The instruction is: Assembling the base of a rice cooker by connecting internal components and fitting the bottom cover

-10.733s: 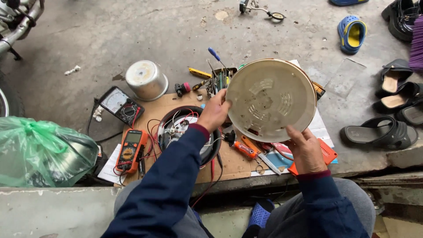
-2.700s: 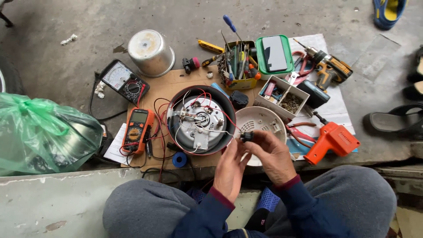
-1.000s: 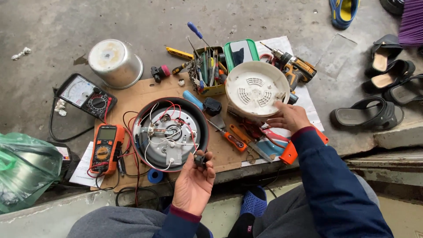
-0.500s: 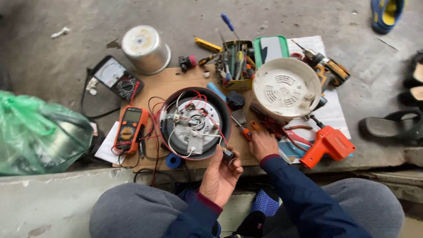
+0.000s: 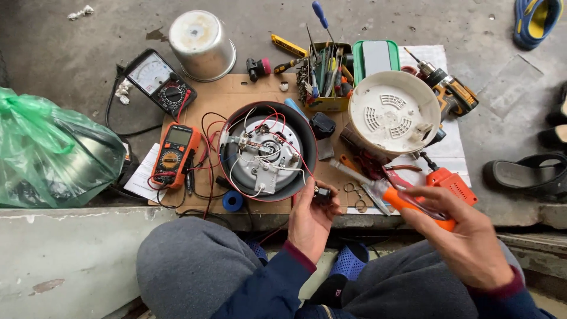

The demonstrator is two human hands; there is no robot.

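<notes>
Left hand (image 5: 312,220) pinches a small black part (image 5: 322,194) at lower centre, right hand (image 5: 458,236) grips a clear-handled tool (image 5: 407,192) — best steady both before they meet.

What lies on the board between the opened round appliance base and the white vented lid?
In the head view, a small black block lies between the appliance base and the white lid.
</notes>
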